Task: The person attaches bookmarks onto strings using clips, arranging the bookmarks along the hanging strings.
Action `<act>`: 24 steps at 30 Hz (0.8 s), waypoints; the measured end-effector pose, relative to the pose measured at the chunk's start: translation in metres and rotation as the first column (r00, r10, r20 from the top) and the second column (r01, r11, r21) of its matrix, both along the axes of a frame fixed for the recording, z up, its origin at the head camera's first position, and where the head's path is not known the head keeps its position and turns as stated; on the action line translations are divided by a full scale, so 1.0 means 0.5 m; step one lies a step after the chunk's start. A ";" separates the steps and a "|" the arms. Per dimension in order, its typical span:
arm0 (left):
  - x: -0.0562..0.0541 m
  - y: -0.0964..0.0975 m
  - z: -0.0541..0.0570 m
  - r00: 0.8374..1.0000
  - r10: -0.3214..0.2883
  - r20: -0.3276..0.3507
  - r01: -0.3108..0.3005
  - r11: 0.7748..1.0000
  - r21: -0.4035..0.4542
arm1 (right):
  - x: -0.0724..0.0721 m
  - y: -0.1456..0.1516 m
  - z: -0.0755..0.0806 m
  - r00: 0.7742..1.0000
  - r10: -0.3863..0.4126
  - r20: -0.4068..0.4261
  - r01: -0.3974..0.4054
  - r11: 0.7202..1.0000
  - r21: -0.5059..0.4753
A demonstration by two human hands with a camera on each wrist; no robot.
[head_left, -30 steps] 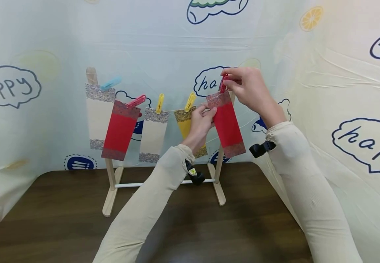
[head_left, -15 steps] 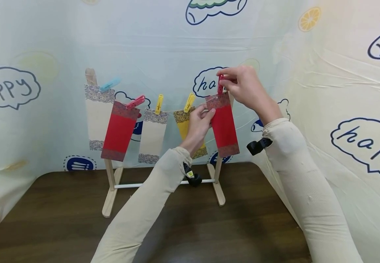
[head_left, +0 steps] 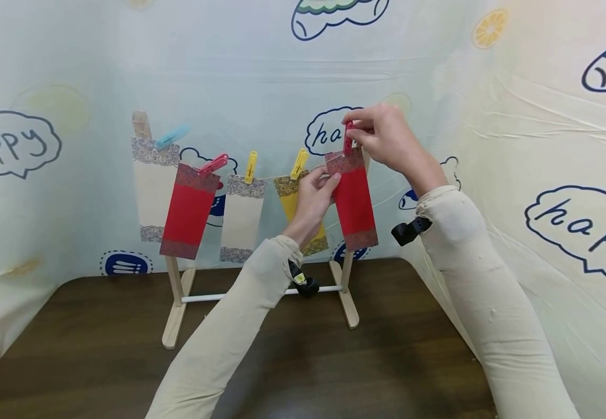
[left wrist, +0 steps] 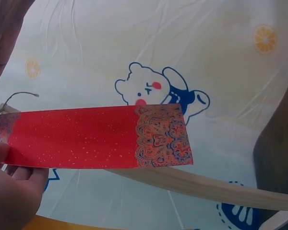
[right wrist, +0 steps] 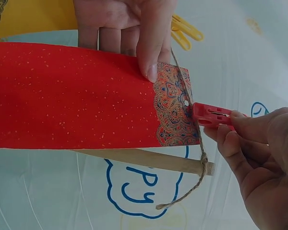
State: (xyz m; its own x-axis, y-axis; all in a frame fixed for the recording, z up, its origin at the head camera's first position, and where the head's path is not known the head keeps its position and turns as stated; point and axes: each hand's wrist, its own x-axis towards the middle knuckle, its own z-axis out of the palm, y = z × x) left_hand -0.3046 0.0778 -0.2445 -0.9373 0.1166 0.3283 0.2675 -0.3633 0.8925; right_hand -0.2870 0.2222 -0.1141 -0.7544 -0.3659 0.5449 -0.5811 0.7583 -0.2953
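Observation:
A red paper card [head_left: 356, 203] with patterned bands at both ends hangs at the right of the twine line. My left hand [head_left: 313, 198] pinches its left edge near the top, thumb in front and fingers behind. Between the thumb and fingers of my right hand [head_left: 389, 142] is a red clothespin [head_left: 348, 141]. In the right wrist view the clothespin's nose [right wrist: 198, 114] meets the card's patterned top edge, where the twine [right wrist: 201, 143] crosses the front of the card. The left wrist view shows the card's lower band [left wrist: 163, 135] free of any hand.
Further left along the line hang a yellow card [head_left: 287, 189], a white card [head_left: 242, 215], another red card [head_left: 190, 209] and another white card [head_left: 153, 192], with clothespins. The wooden stand [head_left: 346, 297] with a white crossbar [head_left: 203, 298] rests on the dark table [head_left: 98, 349].
My right hand and the clothespin have shifted slightly left and down. The red card's lower end has swung left, so it hangs more upright. My left hand keeps its pinch.

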 end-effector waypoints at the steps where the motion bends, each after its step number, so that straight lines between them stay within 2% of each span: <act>1: 0.000 -0.001 -0.001 1.000 -0.002 -0.003 0.002 1.000 -0.003 | -0.001 -0.001 0.000 1.000 0.000 0.000 0.000 1.000 0.000; 14: -0.004 -0.020 -0.004 0.999 -0.021 -0.036 0.021 1.000 0.000 | -0.014 -0.005 -0.007 0.998 0.013 0.061 -0.010 0.999 -0.046; 19: -0.006 -0.028 -0.004 1.000 -0.015 -0.005 0.015 1.000 -0.008 | -0.017 -0.008 -0.009 0.996 0.013 0.087 -0.009 0.999 -0.043; 21: -0.005 -0.033 -0.005 1.000 -0.012 0.014 0.013 0.999 -0.036 | -0.015 -0.007 -0.011 0.995 0.010 0.102 -0.005 0.999 -0.051; 24: 0.004 -0.042 -0.014 1.000 0.017 0.013 -0.015 0.987 -0.158 | -0.009 -0.004 -0.020 0.993 0.007 0.122 0.002 0.997 -0.071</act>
State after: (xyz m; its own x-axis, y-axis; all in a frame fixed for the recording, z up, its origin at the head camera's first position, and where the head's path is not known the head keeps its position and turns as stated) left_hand -0.3024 0.0569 -0.2516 -0.9438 0.1509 0.2939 0.2594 -0.2129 0.9420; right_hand -0.2913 0.2200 -0.1240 -0.8160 -0.3316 0.4735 -0.5394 0.7313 -0.4174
